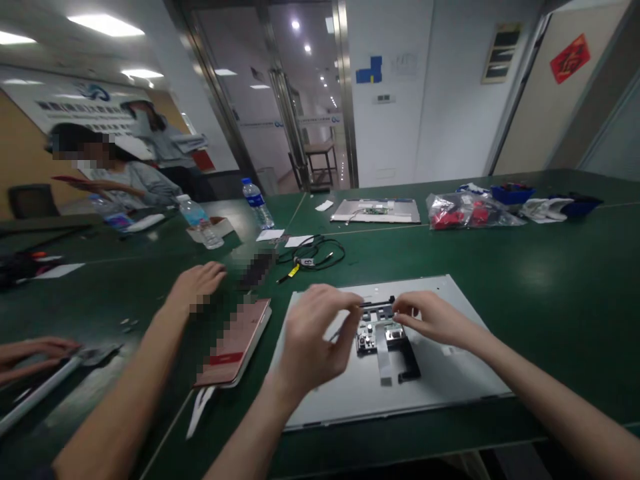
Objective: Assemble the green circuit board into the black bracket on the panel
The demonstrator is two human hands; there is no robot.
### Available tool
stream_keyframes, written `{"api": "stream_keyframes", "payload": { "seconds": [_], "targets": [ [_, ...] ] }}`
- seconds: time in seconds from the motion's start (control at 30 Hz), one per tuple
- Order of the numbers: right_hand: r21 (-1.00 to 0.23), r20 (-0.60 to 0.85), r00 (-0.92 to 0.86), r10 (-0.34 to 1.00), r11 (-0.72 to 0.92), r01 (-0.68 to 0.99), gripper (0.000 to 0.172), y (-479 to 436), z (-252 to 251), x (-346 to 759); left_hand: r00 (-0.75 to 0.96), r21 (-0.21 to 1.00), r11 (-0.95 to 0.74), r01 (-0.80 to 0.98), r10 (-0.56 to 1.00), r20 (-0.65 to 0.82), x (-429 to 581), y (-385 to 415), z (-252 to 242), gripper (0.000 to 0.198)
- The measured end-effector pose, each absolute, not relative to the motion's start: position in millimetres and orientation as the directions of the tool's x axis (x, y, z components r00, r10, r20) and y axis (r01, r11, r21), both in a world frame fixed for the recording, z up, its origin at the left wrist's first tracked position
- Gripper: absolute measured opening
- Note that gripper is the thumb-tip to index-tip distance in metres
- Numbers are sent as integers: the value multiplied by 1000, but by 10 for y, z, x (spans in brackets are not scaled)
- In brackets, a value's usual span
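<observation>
A silver metal panel [450,373] lies flat on the green table in front of me. On its middle sits a black plastic frame [411,363] carrying a circuit board [369,339] with metal ports and a grey strip [384,360] hanging toward me. My left hand [320,330] is closed at the frame's far left corner, thumb and index finger curved toward each other. Against the far right corner, the bent fingers of my right hand [425,313] are pinched on the frame. Its fingertips are partly hidden, as are the left hand's remaining fingers.
Left of the panel lies a reddish notebook [240,340]; another person's hand [200,287] rests beyond it. Farther off are a coiled black cable [320,257], water bottles [257,203], a second panel [377,211] and a plastic bag [470,212] with red items.
</observation>
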State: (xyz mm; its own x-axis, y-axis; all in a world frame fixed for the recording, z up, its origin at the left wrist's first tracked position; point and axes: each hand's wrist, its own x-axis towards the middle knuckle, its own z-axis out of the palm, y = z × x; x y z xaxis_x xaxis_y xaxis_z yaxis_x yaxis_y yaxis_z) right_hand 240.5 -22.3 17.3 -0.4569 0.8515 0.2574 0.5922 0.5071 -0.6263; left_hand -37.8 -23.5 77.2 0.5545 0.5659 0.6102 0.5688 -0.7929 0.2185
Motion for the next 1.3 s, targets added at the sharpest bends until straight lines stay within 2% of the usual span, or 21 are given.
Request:
{"api": "stream_keyframes", "payload": {
  "seconds": [0.13,0.23,0.4,0.6,1.03,1.3],
  "targets": [
    [-566,339,-464,819,571,594,13,4,28,2292,753,173,-855,489,514,411,119,-53,576,8],
    [-551,396,-435,809,588,593,13,17,-117,2221,785,170,-845,507,534,315,95,114,387,9],
    [-521,439,-458,773,634,571,9,-72,-274,2130,790,80,-838,540,538,294,-32,152,98,6],
    [-522,419,-471,777,630,575,8,-121,-293,2060,802,43,-845,533,521,292,-6,113,114,6],
    [-486,384,-551,741,669,562,3,-146,-248,2107,766,233,-816,529,577,282,-104,119,7,8],
    [-488,388,-527,756,653,579,8,-139,-285,2086,814,222,-845,486,530,237,-35,22,64,24]
  ]
}}
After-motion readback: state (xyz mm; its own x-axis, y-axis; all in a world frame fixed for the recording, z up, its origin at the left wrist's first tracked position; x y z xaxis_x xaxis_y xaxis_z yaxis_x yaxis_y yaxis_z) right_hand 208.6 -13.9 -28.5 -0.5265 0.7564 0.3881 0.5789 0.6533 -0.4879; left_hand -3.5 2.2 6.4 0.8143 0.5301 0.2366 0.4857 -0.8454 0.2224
